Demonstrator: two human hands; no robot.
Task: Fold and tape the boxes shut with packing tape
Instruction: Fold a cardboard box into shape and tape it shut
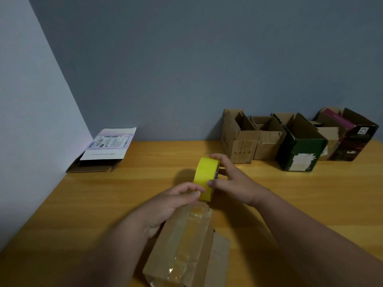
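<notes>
From the head camera: a closed brown box (pixel 187 247) lay on the wooden table (pixel 83 204), close to the person, with clear tape running down its top seam. Just beyond its far end stood the yellow tape roll (pixel 204 179), up on edge. The right hand (pixel 232 181) gripped it, fingers curled over the top and thumb on the near side. The left hand (pixel 176 201) was over the box's far end, thumb and fingertips pinching at the roll's lower edge; whether they held a loose tape end could not be told.

Against the back wall on the right sat a row of open boxes: two brown ones (pixel 248 139), a dark green one (pixel 300 150) and a dark red one (pixel 352 141). In the left corner lay a flat open box (pixel 97 160), its white labelled flap up.
</notes>
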